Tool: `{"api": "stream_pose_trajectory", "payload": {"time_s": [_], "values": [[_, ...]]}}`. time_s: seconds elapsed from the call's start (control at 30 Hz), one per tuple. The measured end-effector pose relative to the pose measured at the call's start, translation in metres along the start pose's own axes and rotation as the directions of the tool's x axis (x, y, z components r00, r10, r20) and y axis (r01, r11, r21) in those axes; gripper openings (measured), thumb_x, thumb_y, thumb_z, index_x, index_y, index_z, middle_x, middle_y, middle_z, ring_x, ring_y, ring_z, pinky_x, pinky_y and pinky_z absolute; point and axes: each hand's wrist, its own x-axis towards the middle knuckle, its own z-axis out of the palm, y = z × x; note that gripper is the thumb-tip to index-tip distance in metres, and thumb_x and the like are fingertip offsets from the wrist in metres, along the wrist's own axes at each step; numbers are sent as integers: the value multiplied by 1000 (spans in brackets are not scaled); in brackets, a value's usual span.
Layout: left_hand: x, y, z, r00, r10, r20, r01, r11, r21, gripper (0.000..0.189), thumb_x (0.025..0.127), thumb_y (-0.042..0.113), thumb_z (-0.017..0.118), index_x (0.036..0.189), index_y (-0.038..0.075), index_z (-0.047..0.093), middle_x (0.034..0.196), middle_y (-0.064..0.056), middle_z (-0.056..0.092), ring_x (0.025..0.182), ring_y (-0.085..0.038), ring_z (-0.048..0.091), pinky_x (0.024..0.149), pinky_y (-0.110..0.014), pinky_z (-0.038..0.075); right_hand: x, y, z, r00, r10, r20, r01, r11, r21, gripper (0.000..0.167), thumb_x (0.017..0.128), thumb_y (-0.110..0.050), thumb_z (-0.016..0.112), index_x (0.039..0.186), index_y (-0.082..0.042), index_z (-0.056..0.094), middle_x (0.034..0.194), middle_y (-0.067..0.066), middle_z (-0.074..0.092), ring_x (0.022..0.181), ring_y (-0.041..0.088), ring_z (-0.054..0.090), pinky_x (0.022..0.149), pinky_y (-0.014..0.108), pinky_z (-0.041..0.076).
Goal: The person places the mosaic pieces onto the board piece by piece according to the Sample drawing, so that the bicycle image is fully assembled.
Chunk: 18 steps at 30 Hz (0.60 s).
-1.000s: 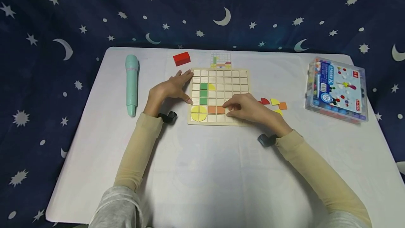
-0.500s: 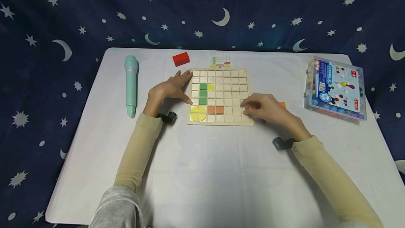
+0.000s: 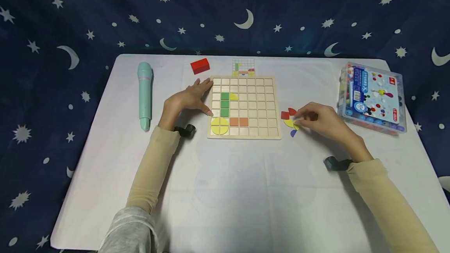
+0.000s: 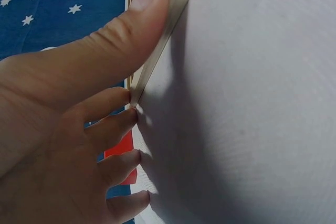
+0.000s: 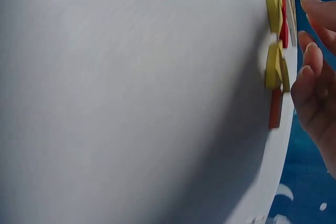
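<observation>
Left hand (image 3: pixel 188 97) rests at the left edge of the wooden grid board (image 3: pixel 251 97), thumb and fingers spread, holding nothing loose; board sits mid-table, green squares (image 3: pixel 225 104) and orange squares (image 3: pixel 238 122) in its cells. Right hand (image 3: pixel 321 120) is over the loose pieces right of the board, fingers loosely bent, thumb apart, seemingly nothing in grip; hard to tell if fingertips touch the yellow pieces (image 3: pixel 288 123). Red pieces (image 3: pixel 285 115) and a blue piece (image 3: pixel 293 133) lie alongside; the hand blocks the head view of an orange piece (image 5: pixel 275 108). Around: pattern card (image 3: pixel 243 67), red block (image 3: pixel 200 66), microphone (image 3: pixel 144 97), plastic box (image 3: pixel 374 98).
</observation>
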Motion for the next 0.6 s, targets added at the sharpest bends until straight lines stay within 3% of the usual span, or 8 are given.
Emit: {"api": "stream_pose_trajectory", "payload": {"time_s": [0.13, 0.33, 0.6], "values": [[-1, 0, 1, 1000, 2, 2, -2, 1000, -7, 120, 77, 29, 90, 167, 21, 11, 175, 1, 0, 161, -26, -9, 128, -61, 5, -2, 7, -5, 999, 48, -4, -47, 999, 24, 28, 96, -22, 74, 120, -8, 73, 101, 10, 61, 92, 25, 51, 70, 22, 42], [-1, -1, 0, 1000, 5, -2, -5, 1000, -5, 120, 78, 29, 90, 167, 22, 11, 175, 2, 0, 161, -26, -9, 127, -63, 6, -5, 17, -10, 999, 13, -48, -12, 1000, 26, 28, 96, -16, 73, 120, -3, 71, 103, 14, 62, 87, 25, 52, 63, 19, 44], [-1, 0, 0, 1000, 6, -2, -6, 1000, -9, 120, 77, 29, 91, 167, 22, 12, 175, 2, 0, 161, -27, -9, 127, -64, 6, -7, 25, -16, 999, 48, -19, -48, 999, 15, 33, 99, -13, 67, 130, 0, 66, 121, 21, 57, 99, 30, 50, 72, 13, 41]]}}
